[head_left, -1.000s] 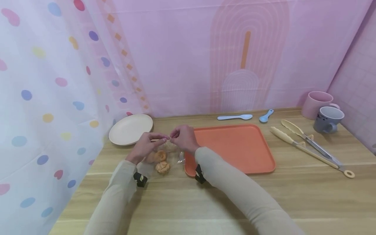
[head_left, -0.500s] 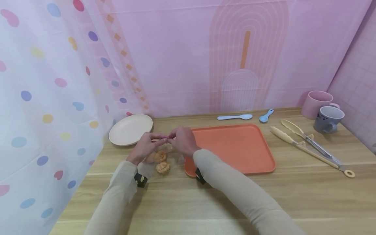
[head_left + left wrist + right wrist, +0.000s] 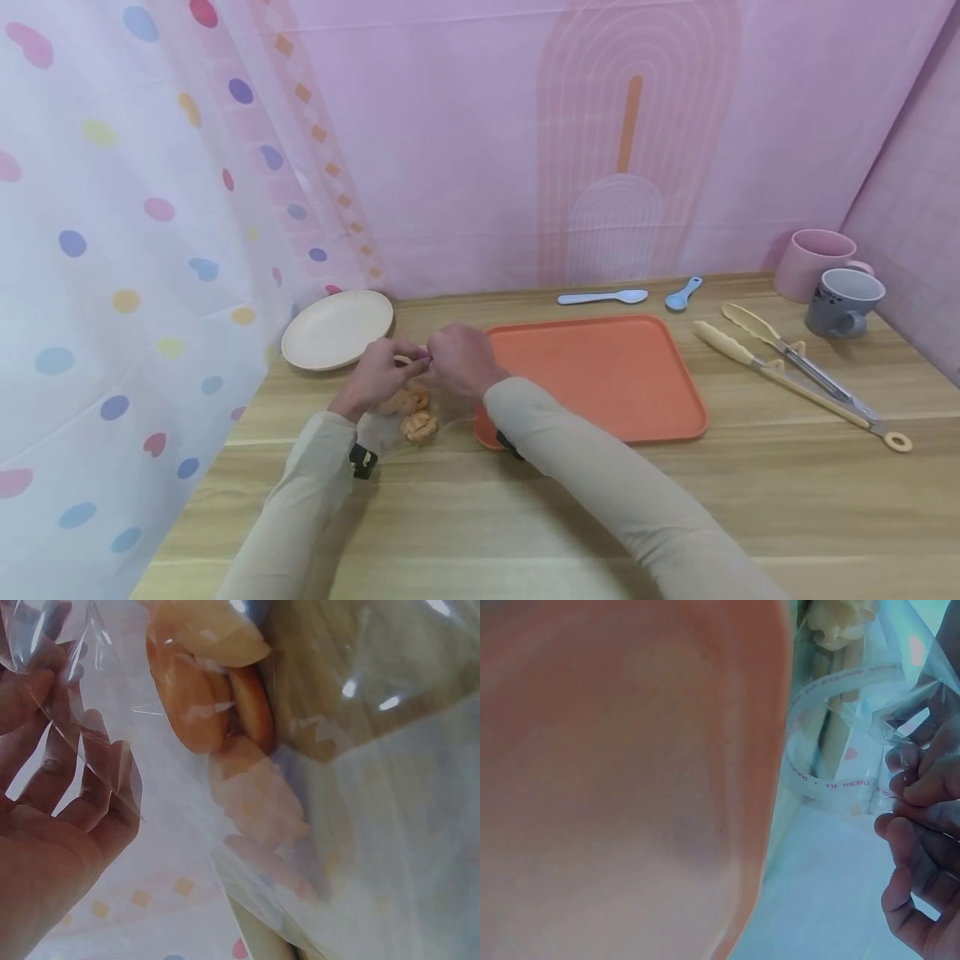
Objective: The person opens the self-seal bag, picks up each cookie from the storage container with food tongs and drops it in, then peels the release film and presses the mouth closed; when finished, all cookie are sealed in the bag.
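A clear plastic bag [image 3: 847, 784] with a printed strip along its mouth is between my hands. Behind its film, several golden-brown bread pieces [image 3: 191, 712] show in the left wrist view; the nearest bread piece [image 3: 420, 427] lies toward the table's front. My left hand [image 3: 378, 375] pinches the bag's mouth between thumb and finger. Against it, my right hand [image 3: 462, 362] pinches the same edge, its fingertips hidden in the head view. In the right wrist view the two hands' fingertips nearly meet on the printed strip.
An orange tray [image 3: 592, 379] lies just right of the bag. Behind the left hand stands a cream plate [image 3: 337, 329]. Farther right are a light blue spoon [image 3: 603, 297], a blue measuring spoon [image 3: 682, 294], tongs [image 3: 806, 379], a pink mug [image 3: 806, 267] and a grey mug [image 3: 843, 304].
My right hand has rolled over and shifted slightly left, so its back faces the head camera and its fingertips are hidden. The left hand has stayed nearly in place, still pinching the bag.
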A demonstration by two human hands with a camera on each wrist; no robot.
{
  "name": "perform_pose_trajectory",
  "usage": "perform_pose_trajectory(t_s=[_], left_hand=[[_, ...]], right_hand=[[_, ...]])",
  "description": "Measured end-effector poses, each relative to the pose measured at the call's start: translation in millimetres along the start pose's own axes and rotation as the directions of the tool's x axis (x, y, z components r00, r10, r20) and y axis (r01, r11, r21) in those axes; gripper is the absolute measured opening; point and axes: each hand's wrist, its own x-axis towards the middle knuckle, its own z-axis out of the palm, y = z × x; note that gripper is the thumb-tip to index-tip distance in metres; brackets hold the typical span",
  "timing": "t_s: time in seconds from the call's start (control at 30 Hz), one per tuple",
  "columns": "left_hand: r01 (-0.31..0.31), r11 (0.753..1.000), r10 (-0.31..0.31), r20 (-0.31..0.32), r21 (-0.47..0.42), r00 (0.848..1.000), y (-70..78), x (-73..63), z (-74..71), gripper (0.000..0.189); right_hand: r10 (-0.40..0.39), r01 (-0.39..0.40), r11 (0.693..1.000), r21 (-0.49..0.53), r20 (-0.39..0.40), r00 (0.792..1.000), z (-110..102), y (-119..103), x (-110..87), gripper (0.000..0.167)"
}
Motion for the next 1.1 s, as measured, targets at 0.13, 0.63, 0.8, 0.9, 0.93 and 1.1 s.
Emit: perform_pose_trajectory(t_s=[0.13,0.63,0.8,0.9,0.93,1.1], left_hand=[[-0.010,1.000,0.010,0.004,0.013,1.000,-0.3,-1.4,1.3,0.016],[-0.025,1.000,0.025,-0.008,-0.001,1.000,2.0,-2.3,3.2,0.017],[0.015,1.000,-0.016,-0.039,-0.016,0.999,2.2,-0.8,2.6,0.021],[0.029,0.999,-0.030,-0.056,-0.018,0.998,1.8,0.1,3.0,0.021],[0.031,0.999,-0.032,-0.060,-0.022,0.998,1.9,0.0,3.2,0.021],[0.022,0.999,-0.026,-0.081,-0.043,0.996,2.8,-2.4,2.8,0.019]], right_hand=[[0.010,-0.010,1.000,0.012,0.009,1.000,1,0,0.7,0.024],[0.161,-0.158,0.936,0.314,0.019,0.987,5,10,3.4,0.048],[0.261,-0.226,0.843,0.489,-0.002,0.965,5,11,1.9,0.040],[0.362,-0.313,0.702,0.639,0.058,0.930,5,10,0.8,0.034],[0.398,-0.350,0.642,0.682,0.093,0.913,5,10,0.6,0.031],[0.538,-0.482,0.349,0.804,0.249,0.806,6,11,2.0,0.017]])
